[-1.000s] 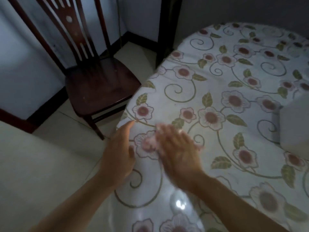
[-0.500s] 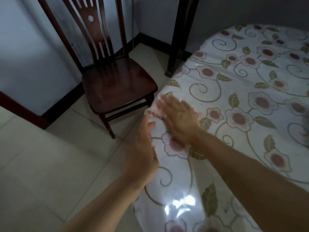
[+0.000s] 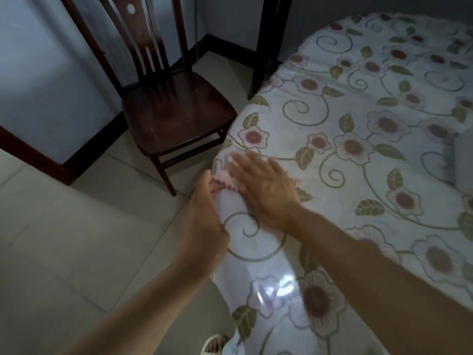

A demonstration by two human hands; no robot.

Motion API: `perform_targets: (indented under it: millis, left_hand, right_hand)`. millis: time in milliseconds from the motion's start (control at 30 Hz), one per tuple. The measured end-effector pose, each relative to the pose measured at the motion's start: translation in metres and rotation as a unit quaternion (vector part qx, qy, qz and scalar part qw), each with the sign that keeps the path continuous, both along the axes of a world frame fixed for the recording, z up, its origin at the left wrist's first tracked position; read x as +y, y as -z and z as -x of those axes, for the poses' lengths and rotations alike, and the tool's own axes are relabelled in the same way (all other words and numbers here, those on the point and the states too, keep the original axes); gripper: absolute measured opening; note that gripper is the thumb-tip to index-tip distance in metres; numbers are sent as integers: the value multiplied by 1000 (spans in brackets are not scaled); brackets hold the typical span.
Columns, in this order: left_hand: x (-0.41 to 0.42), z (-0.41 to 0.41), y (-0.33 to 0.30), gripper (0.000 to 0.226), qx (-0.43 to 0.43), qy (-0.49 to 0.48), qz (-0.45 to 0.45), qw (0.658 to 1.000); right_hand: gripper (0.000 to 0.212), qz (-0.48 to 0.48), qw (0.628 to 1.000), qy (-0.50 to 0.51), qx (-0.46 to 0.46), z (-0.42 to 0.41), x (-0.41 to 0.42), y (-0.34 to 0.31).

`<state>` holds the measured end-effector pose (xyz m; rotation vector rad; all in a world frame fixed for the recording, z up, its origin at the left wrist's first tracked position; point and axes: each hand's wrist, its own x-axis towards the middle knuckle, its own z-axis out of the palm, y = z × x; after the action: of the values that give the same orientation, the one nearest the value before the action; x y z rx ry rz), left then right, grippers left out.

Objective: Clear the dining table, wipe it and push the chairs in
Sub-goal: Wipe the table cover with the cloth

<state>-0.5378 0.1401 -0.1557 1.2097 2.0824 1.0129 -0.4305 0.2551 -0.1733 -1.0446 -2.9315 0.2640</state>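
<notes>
Since half a second ago, both hands have drawn back toward the near left edge of the table point(image 3: 358, 155), and the left hand point(image 3: 204, 221) has closed in on the cloth. Now the right hand point(image 3: 266, 188) lies flat, fingers spread, pressing a pink cloth point(image 3: 225, 179) onto the flowered tablecloth right at that edge. The left hand stands on its side just off the edge, fingers loosely curved, fingertips touching the cloth's overhanging corner; it grips nothing firmly. A dark wooden chair point(image 3: 174, 111) stands on the tiled floor point(image 3: 64, 239) beside the table's left edge, not pushed in. Something pale sits at the table's right edge, cut off by the frame.
</notes>
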Motion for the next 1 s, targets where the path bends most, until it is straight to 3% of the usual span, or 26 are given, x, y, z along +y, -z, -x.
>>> perform_targets:
  millis: [133,267,367,467,567,700,800,900,1000]
  left_hand:
    - [-4,-5,-4,75,51,33,12,998]
    - [-6,-24,2,61,162,94,36,982]
    - [-9,-34,14,56,183,109,46,976]
    - [-11,-41,18,55,175,98,40,979]
    - [-12,-48,18,56,172,80,48,981]
    - [-25,-74,10,57,178,78,55,979]
    - [-42,-99,6,54,177,103,49,978]
    - [-57,-127,-1,57,184,133,66,972]
    - [-65,-149,-7,50,185,101,89,974]
  right_hand:
    - [66,-5,994,-110,4,-53,-91,1]
    - [54,31,981,-192,12,-112,-120,1]
    - [62,32,999,-10,30,-148,-57,5]
    - [56,29,979,188,76,-165,5,-1]
    - [56,31,970,236,54,-137,-21,3]
    - [59,0,998,14,64,-149,-125,5]
    - [61,47,991,-101,73,-197,-136,11]
    - [63,11,997,37,66,-245,-78,11]
    - [58,20,974,221,54,-285,-34,7]
